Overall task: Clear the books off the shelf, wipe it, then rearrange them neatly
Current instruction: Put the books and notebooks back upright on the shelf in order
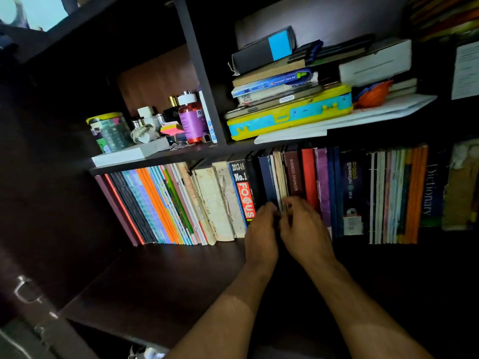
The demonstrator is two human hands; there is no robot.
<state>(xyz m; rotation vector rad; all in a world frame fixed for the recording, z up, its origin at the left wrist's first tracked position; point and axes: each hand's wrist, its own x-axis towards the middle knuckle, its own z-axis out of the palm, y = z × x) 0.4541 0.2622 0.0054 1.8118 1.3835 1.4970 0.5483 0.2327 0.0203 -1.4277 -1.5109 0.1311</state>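
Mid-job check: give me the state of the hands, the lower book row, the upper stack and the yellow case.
Left hand: fingers curled at the book spines.
Right hand: gripping thin books mid-row.
Lower book row: standing, leftmost leaning.
Upper stack: lying flat.
Yellow case: closed, under the stack.

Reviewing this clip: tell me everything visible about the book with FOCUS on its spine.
The FOCUS book stands in the lower shelf's row, leaning slightly left. Its spine is black with a blue edge, printed "2013-14" and "No.1" in white above "FOCUS" in white on a red panel. It looks like a glossy paperback. A worn cream book sits against its left side, a dark book against its right. The left hand covers its lower right corner; whether it touches is unclear.
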